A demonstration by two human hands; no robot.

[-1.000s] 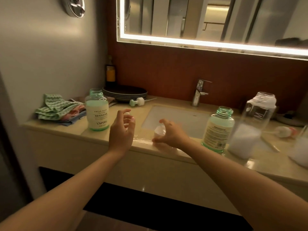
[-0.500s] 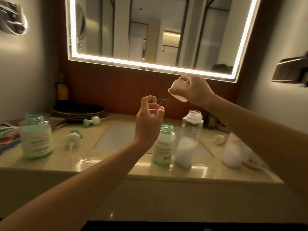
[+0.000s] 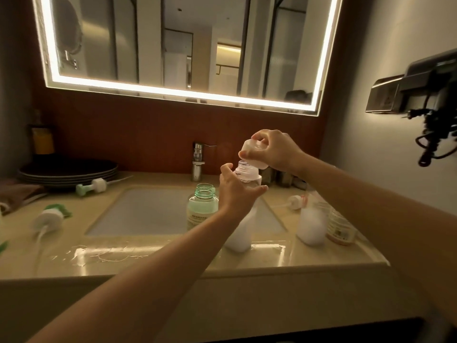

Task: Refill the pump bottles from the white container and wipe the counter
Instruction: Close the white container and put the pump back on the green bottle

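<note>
My left hand (image 3: 236, 194) grips the neck of a tall clear container (image 3: 241, 233) holding white liquid, which stands on the counter's front edge. My right hand (image 3: 274, 151) holds a white cap (image 3: 253, 157) just above the container's open threaded mouth. A green-tinted pump bottle (image 3: 201, 209) stands open, without its pump, just left of the container. Another clear bottle with white liquid (image 3: 311, 225) and a labelled bottle (image 3: 342, 230) stand at the right. Two loose pump heads lie at the left, one (image 3: 92, 186) by the plates and one (image 3: 48, 220) nearer me; a third pump head (image 3: 295, 202) lies right of the sink.
The beige counter (image 3: 173, 261) has a wet smear along its front. A sink (image 3: 148, 211) and a chrome tap (image 3: 197, 160) sit in the middle. Dark plates (image 3: 69, 170) are stacked at the back left beside a cloth (image 3: 17, 194). A wall fixture (image 3: 415, 95) juts out at right.
My right hand lifted the white cap from the counter and brought it down over the tall container's mouth. My left hand closed round the container's neck. The view shifted right.
</note>
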